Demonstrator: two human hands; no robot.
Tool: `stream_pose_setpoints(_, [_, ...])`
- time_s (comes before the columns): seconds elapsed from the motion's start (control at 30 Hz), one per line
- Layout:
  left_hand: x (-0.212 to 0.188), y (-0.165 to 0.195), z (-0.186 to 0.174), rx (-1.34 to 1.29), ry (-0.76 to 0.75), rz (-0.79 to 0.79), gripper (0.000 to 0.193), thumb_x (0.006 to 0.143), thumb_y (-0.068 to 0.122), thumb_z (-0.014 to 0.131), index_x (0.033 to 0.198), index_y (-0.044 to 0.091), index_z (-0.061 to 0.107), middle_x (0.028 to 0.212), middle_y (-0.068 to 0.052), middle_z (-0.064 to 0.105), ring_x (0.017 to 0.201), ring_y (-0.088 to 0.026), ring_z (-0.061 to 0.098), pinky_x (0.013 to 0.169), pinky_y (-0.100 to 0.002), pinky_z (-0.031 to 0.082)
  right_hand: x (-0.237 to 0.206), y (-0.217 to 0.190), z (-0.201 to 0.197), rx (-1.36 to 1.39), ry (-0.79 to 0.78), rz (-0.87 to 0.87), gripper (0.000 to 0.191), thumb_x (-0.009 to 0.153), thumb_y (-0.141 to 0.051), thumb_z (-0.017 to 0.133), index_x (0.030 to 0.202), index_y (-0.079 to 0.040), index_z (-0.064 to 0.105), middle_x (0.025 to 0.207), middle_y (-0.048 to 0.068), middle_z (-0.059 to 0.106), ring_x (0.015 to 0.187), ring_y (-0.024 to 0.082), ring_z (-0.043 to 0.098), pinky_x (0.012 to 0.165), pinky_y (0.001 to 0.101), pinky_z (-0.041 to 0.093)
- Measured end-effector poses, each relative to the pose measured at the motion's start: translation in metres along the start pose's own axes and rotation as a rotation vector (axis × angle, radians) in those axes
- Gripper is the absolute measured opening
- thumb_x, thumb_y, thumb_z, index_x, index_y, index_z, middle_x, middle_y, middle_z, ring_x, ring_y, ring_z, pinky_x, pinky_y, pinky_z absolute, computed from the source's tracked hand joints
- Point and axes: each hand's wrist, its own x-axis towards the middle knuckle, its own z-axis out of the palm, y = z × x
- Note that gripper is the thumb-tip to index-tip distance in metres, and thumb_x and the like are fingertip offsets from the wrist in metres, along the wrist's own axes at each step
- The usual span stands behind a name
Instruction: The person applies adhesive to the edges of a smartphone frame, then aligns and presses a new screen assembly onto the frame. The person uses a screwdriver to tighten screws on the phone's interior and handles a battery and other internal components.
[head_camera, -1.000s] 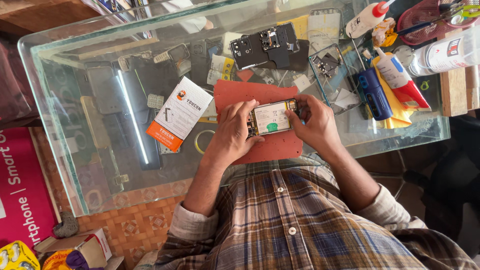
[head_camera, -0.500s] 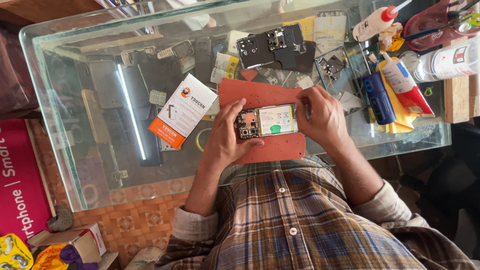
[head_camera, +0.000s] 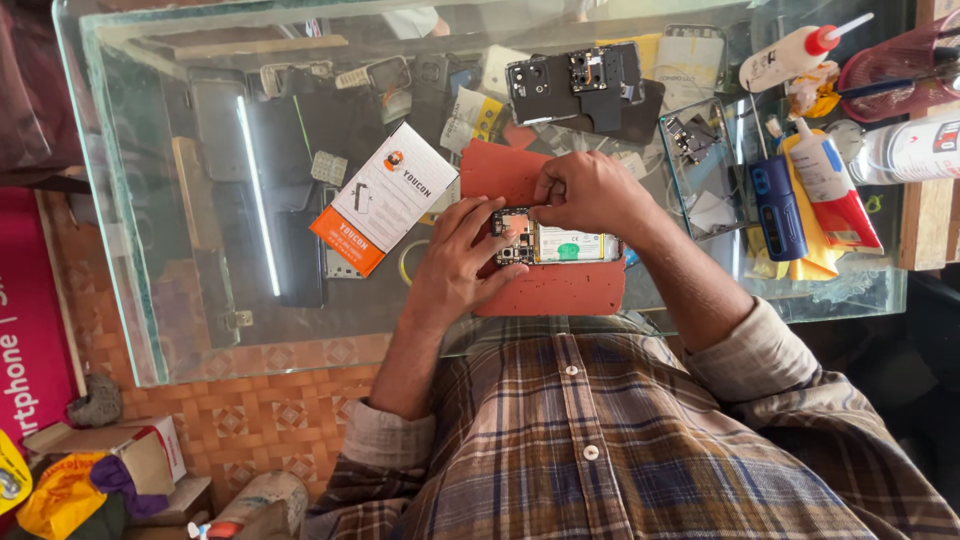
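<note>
Right hand (head_camera: 590, 190) has crossed to pinch the opened phone's (head_camera: 550, 245) top end; left hand (head_camera: 455, 262) clasps it near the desk's (head_camera: 150, 300) front edge, and prying parts needs care.

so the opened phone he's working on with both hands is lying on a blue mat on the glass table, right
Not quite: the mat is red, not blue, as the head view shows. The opened phone does lie on it on the glass table, with the left hand and right hand on it.
</note>
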Motion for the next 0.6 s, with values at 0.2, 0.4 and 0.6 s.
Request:
stream_pose_setpoints(0.2, [-0.0002, -0.0017, -0.0022, 0.004, 0.008, 0.026, 0.041, 0.085, 0.036, 0.085, 0.109, 0.005, 0.075, 0.145, -0.011, 0.058, 0.137, -0.033, 0.051, 0.115, -0.05, 0.043, 0.0044, -0.0011, 0.0001, -0.025, -0.039, 0.032, 0.03, 0.07, -0.032, 0.087, 0.083, -0.008, 0.075, 0.074, 0.005, 0.074, 0.071, 0.02, 0.074, 0.068, 0.0371, 0.056])
stream_pose_setpoints(0.4, [-0.0007, -0.002, -0.0041, -0.008, 0.007, 0.021, 0.04, 0.085, 0.036, 0.085, 0.109, 0.005, 0.075, 0.145, -0.011, 0.058, 0.138, -0.032, 0.05, 0.115, -0.051, 0.043, 0.0084, -0.0034, 0.0003, -0.054, -0.061, 0.031, 0.031, 0.068, -0.032, 0.089, 0.082, -0.008, 0.075, 0.074, 0.006, 0.073, 0.072, 0.022, 0.073, 0.069, 0.0384, 0.056])
stream_pose_setpoints(0.6, [-0.0014, -0.0027, -0.0024, -0.006, 0.013, 0.023, 0.041, 0.083, 0.036, 0.086, 0.108, 0.005, 0.075, 0.144, -0.011, 0.059, 0.137, -0.032, 0.051, 0.116, -0.05, 0.043, 0.0049, -0.0028, 0.0039, -0.108, -0.002, -0.043, 0.032, 0.07, -0.033, 0.09, 0.081, -0.008, 0.074, 0.075, 0.007, 0.073, 0.075, 0.025, 0.072, 0.07, 0.0401, 0.054])
